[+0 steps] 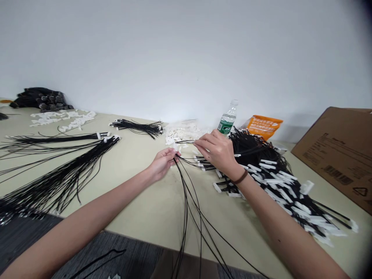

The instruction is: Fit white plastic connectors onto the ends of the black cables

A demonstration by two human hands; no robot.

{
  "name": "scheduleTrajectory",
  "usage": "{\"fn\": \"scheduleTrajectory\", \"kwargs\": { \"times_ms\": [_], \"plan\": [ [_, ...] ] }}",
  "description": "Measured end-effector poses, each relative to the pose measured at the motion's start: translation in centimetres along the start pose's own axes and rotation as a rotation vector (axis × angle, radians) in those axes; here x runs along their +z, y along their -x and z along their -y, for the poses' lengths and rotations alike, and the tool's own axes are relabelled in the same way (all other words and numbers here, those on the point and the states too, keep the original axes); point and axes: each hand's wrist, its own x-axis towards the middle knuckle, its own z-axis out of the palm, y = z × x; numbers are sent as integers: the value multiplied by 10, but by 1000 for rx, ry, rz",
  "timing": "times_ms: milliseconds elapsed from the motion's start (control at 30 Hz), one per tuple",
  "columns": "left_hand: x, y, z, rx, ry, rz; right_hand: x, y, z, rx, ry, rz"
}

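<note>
Near the middle of the table, my left hand (162, 164) is closed on a small white connector (175, 147). Thin black wires (186, 197) run from those fingers down over the table's front edge. To the right, my right hand (218, 150) pinches a few thin black wires (186, 142) that reach left toward the connector. Whether their tips are inside it is too small to tell. Beneath my right hand lie more black wires with white connectors (205, 164). Loose white connectors (186, 132) in a clear bag are just behind both hands.
A large heap of black cables with white connectors (279, 182) covers the right side. Behind it stand a water bottle (227, 123) and an orange packet (265, 126); a cardboard box (337, 151) is far right. Wire bundles (72, 170) and white pieces (66, 117) lie left.
</note>
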Motion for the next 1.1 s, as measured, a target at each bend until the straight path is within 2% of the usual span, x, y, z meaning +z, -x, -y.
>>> {"fn": "scheduleTrajectory", "kwargs": {
  "times_ms": [367,767,933,1100],
  "plan": [
    [-1,1,1,43,-139,25,1,-1,5,-14,-18,36],
    [-1,3,2,80,-304,114,2,-6,15,-10,-99,170],
    [2,5,2,99,-386,190,8,-4,19,6,-199,216],
    [2,6,2,120,-391,210,13,-1,20,69,-309,261]
  ]
}}
